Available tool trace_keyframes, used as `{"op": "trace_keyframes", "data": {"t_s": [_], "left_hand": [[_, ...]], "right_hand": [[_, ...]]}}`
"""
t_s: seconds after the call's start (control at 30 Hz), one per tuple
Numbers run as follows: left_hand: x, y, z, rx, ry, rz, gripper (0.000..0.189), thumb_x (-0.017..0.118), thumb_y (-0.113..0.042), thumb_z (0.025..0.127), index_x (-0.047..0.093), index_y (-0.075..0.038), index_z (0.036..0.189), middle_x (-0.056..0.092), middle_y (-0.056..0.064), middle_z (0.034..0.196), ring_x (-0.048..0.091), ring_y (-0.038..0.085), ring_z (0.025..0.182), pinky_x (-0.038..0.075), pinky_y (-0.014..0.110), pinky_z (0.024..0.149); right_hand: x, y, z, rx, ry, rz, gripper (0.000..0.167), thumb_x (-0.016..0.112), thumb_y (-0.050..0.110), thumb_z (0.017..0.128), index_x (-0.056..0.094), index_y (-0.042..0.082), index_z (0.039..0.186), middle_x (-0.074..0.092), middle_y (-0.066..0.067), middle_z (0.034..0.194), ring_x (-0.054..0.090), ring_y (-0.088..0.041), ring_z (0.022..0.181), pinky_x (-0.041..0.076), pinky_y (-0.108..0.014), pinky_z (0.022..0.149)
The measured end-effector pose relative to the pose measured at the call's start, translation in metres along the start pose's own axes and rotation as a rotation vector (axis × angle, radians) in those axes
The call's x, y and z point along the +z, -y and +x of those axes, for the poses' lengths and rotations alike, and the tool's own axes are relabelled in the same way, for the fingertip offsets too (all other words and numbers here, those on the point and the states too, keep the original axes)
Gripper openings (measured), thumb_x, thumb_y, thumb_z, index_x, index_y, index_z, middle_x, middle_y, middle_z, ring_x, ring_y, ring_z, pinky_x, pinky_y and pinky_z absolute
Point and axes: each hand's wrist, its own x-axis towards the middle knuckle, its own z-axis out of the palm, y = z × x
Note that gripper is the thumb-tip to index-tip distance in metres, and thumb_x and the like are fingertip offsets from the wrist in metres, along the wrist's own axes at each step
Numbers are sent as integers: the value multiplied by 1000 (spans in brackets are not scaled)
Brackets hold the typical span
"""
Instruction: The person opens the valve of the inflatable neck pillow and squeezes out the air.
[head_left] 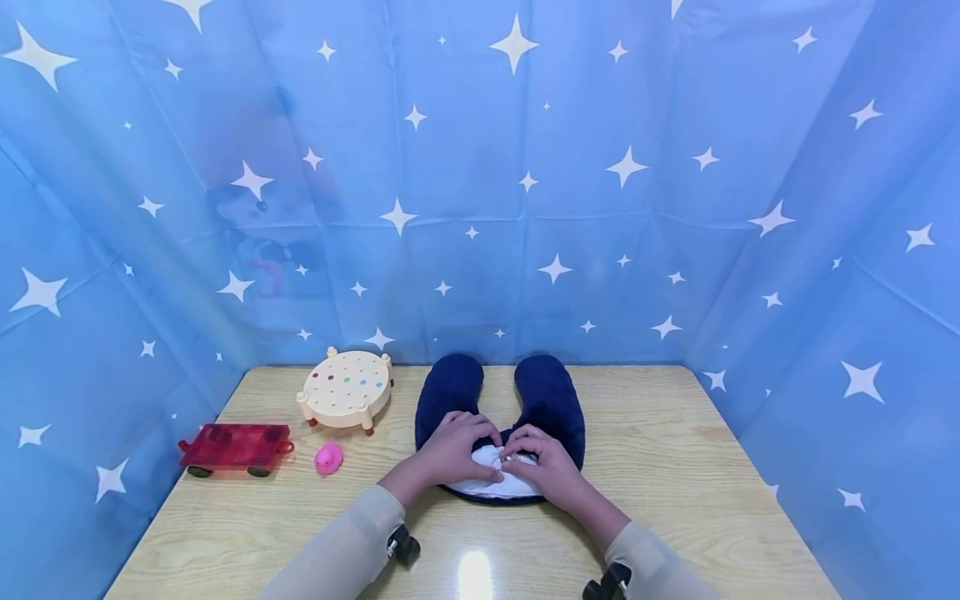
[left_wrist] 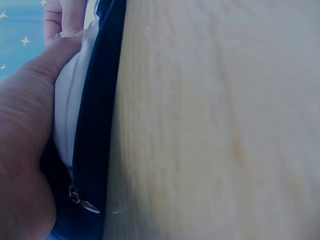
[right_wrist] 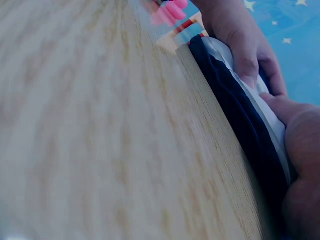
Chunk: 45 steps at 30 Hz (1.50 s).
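A navy U-shaped neck pillow [head_left: 551,400] lies on the table, its curved end toward me. Its zip is open there, and white inner fabric [head_left: 487,490] shows. A metal zip pull [left_wrist: 87,204] hangs at the left end of the opening. My left hand [head_left: 453,450] grips the white inner part, thumb in front and fingers behind. From the other side my right hand [head_left: 551,467] bends over the same fabric, thumb and fingertips pinching a small shiny thing [head_left: 512,457]; I cannot tell what it is. The two hands' fingertips are close together.
Left of the pillow stands a round cream toy table [head_left: 347,387] with coloured dots. A pink rubber duck [head_left: 328,458] and a translucent red toy wagon [head_left: 236,447] sit nearer on the wooden table [head_left: 675,500]. Behind hangs a blue starry curtain [head_left: 480,167].
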Motion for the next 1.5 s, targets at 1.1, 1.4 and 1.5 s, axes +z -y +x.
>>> {"op": "trace_keyframes", "data": {"t_s": [1.1,1.4,1.5], "left_hand": [[3,2,1,4,-10,-3,46,90,-63,85,72,-33,116,70,-13,128,60,15,127,33,51,123],[4,2,1,2,-6,-8,46,90,-63,86,72,-33,115,69,-13,129,60,16,129,33,51,123],[4,3,1,2,-4,-8,46,89,-64,86,72,-34,115,69,-13,129,60,16,129,33,50,123]], "right_hand": [[0,-2,0,-1,9,-1,10,85,14,99,86,22,105,72,3,117,65,-24,119,47,-28,107],[0,-1,0,-6,10,-8,10,85,13,99,85,21,105,72,3,117,66,-23,119,48,-28,106],[0,0,0,-4,11,-5,10,85,13,99,86,21,105,72,3,116,66,-23,118,48,-28,106]]}}
